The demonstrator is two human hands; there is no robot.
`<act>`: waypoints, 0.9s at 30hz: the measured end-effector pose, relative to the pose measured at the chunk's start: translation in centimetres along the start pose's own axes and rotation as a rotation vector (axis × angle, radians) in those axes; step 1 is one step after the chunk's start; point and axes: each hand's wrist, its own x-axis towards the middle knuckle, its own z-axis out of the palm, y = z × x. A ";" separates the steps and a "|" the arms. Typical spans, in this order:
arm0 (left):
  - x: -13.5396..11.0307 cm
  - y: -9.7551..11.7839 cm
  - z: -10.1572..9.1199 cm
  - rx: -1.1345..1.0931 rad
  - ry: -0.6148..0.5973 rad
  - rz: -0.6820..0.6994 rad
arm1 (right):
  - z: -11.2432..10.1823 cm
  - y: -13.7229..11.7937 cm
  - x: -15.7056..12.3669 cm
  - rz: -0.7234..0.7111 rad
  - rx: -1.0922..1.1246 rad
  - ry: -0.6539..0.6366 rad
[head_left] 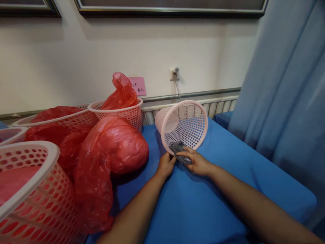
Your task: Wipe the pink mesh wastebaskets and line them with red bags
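A pale pink perforated plastic basket (166,123) lies on its side on the blue table (182,200), its mouth turned toward me. My left hand (165,165) is closed at the lower edge of the basket's rim, fingertips pinching there. In my right hand (198,162) is a crumpled dark grey cloth (181,157), pressed against the inside of the rim at the bottom. The two hands are close together, and the cloth partly hides the rim between them.
Left of my arms sits a full red plastic bag (122,145). Several pink baskets with red bags crowd the left side, one large basket (61,193) nearest. Behind are a radiator (149,117) and a wall socket (174,74). A blue curtain (276,88) hangs at the right.
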 end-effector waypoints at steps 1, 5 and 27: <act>0.1 -0.1 -0.1 -0.006 0.000 -0.005 | -0.1 0.2 0.0 0.000 0.016 -0.004; 0.5 0.5 -1.3 0.005 0.141 -0.003 | -2.8 3.1 -0.2 0.292 -0.210 0.114; 0.0 1.1 -0.9 -0.009 0.136 0.003 | -3.2 3.6 -0.1 0.319 -0.158 0.147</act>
